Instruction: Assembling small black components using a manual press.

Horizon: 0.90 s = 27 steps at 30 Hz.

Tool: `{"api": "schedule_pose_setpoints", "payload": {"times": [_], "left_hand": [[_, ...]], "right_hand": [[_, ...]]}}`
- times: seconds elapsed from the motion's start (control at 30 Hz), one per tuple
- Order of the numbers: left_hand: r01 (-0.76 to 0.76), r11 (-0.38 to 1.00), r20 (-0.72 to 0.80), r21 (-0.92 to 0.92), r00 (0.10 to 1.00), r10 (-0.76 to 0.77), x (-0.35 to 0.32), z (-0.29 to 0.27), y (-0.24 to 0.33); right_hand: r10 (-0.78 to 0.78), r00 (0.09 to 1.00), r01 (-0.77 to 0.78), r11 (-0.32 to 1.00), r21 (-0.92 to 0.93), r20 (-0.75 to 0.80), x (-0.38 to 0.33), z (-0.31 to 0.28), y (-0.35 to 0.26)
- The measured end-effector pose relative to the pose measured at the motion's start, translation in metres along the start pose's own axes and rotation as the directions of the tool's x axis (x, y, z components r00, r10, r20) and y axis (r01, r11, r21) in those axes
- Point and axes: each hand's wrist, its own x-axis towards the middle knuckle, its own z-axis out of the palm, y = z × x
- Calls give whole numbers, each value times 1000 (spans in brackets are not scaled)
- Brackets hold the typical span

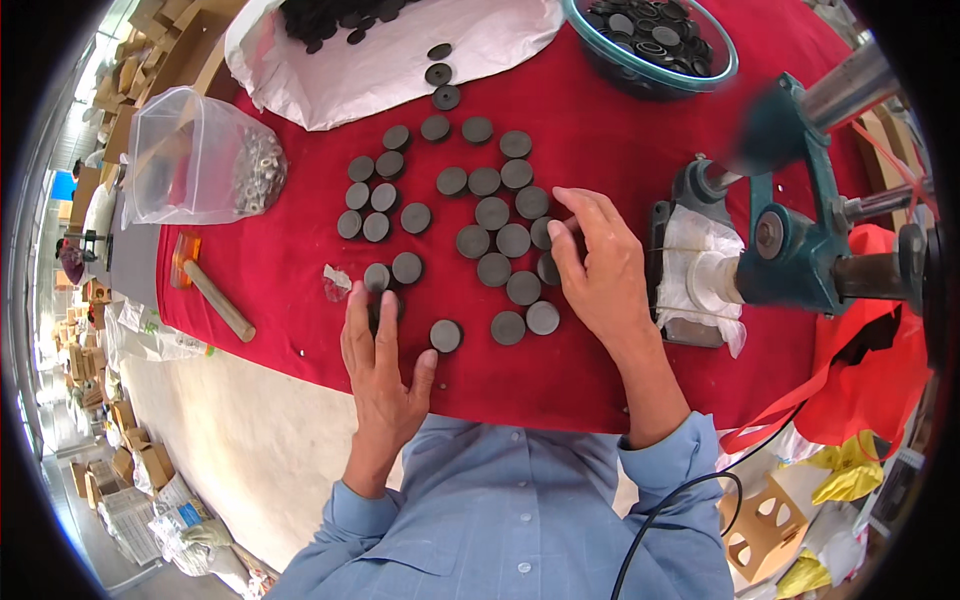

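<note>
Several round dark grey discs (513, 240) lie spread over the red cloth, some touching and some apart. My left hand (385, 385) rests at the near left of them, fingers apart, its fingertips over a partly hidden disc (376, 310). A single disc (446, 336) lies just right of its thumb. My right hand (605, 265) is at the right side of the group, thumb and fingers apart, with its thumb beside a disc (541, 233). Under its edge another disc (547, 269) is partly covered. Neither hand visibly grips anything.
A green hand press (800, 230) stands at the right. At the back are a white sack (330, 90) with black pieces and a teal-rimmed bowl (650, 75) of black rings. Left lie a clear tub (185, 165) of small metal parts and a wooden stick (220, 302).
</note>
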Motion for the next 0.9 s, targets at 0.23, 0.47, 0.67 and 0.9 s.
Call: {"api": "schedule_pose_setpoints", "payload": {"times": [0.23, 0.47, 0.67, 0.9], "left_hand": [[128, 985, 89, 115, 986, -138, 26, 10, -9], [2, 947, 226, 322, 971, -79, 77, 12, -33], [-125, 966, 233, 227, 970, 71, 113, 31, -15], [-248, 968, 323, 38, 920, 223, 114, 46, 36]], "right_hand": [[21, 1000, -21, 1000, -14, 21, 1, 0, -2], [58, 998, -59, 998, 39, 35, 0, 0, -2], [22, 1000, -22, 1000, 18, 19, 1, -2, -4], [85, 996, -87, 994, 70, 26, 2, -5, -1]]}}
